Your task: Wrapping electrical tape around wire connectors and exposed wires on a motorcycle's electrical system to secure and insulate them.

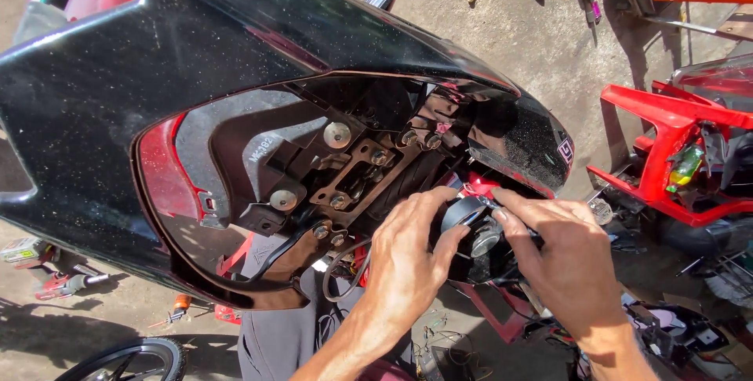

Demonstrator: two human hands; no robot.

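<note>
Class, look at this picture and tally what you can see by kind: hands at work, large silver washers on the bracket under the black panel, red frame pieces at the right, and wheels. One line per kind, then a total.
Hands: 2, left hand and right hand
Large silver washers: 2
Red frame pieces: 1
Wheels: 1
Total: 6

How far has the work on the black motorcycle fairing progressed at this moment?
Done: the glossy black plastic fairing is turned over, its brown metal bracket and bolts exposed. In hand: the left hand and right hand both grip a round black lamp unit. Left: grey cables hang loose below.
</note>
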